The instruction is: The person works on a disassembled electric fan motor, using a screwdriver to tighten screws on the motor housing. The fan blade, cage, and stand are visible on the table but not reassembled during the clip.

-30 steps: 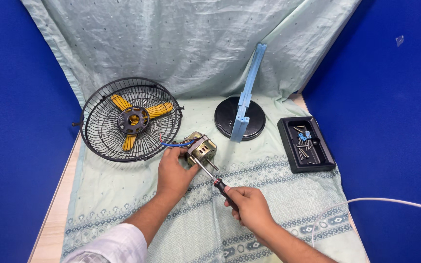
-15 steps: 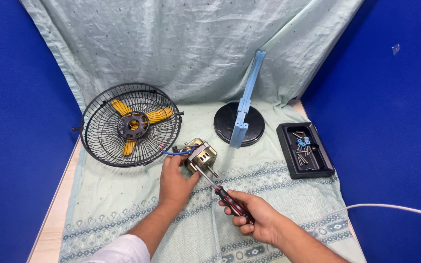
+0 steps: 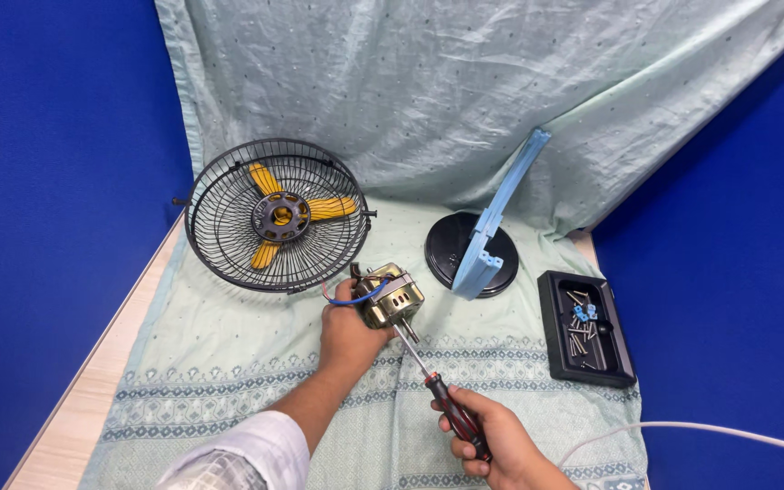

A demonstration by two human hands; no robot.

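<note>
Brass-coloured fan motor [image 3: 390,297] gripped in left hand [image 3: 348,334] above patterned cloth [image 3: 229,363]; red-handled screwdriver [image 3: 436,393] clenched in right hand [image 3: 492,440], tip at motor's face. Slip risk (oblique shaft angle): possible gouged winding or snagged blue wire [image 3: 360,296].
</note>
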